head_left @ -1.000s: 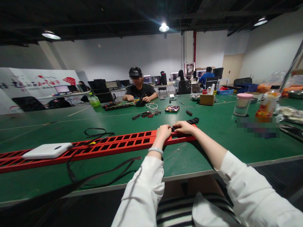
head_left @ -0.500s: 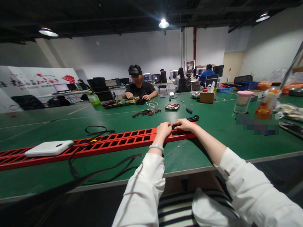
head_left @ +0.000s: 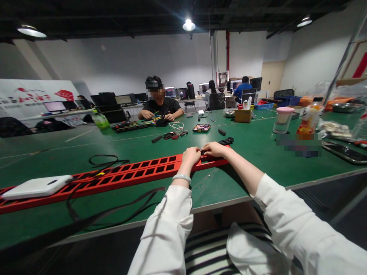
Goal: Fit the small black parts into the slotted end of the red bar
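Observation:
A long red slotted frame (head_left: 137,175) lies across the green table, with a white box-shaped device (head_left: 37,187) on its left part. At the frame's right end, both hands meet around a small black piece (head_left: 203,152). My left hand (head_left: 191,156) is closed, its fingertips pressed at the piece's left side. From the right, my right hand (head_left: 213,149) bends its fingers onto the same piece. Most of the piece is hidden by the fingers. Just beyond my right hand sits a black part (head_left: 226,141).
Black cables (head_left: 107,162) run over the frame and table's near edge. Beyond lie dark pieces (head_left: 172,136), a patterned box (head_left: 201,128) and a small black block (head_left: 221,132). Across the table, a person (head_left: 160,105) handles wires. A lidded cup (head_left: 282,120) and bottle (head_left: 309,119) stand right.
The view has turned slightly right, so everything sits further left in the picture. Both hands keep their place at the frame's right end, around the small black piece.

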Tool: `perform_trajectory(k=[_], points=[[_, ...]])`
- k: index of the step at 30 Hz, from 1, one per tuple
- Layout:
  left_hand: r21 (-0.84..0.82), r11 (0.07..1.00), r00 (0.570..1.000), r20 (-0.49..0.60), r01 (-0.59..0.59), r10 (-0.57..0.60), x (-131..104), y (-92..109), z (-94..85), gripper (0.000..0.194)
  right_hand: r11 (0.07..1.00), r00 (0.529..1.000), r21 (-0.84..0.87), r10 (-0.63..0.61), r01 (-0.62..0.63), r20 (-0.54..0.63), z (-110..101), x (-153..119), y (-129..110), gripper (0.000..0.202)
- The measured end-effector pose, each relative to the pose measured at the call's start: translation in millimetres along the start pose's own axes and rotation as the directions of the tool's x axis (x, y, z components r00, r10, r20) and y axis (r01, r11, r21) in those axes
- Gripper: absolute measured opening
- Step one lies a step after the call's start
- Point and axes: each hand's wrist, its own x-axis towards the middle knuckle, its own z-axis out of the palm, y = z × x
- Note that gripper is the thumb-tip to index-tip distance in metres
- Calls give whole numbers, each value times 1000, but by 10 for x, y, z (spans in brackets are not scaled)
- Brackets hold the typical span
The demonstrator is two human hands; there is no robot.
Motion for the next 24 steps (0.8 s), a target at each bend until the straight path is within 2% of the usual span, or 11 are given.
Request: perform_trajectory(k=[7, 12, 16, 24], points=[[-5, 999, 999, -18, -36, 36, 19, -27, 24, 29, 998, 1000, -59, -21, 22, 19, 3, -5, -41, 29], [10, 1000, 1000, -8, -22, 23, 12, -8, 11, 29, 998, 998, -14, 57, -57, 5, -3, -29, -72, 27], [32, 999, 1000, -13, -18, 18, 10, -1, 8, 29, 988, 992, -88, 123, -124, -12, 12, -39, -139, 28], [30, 999, 999, -16, -31, 31, 11, -20, 25, 29, 977, 990, -160, 141, -141, -9, 57, -31, -222, 24]])
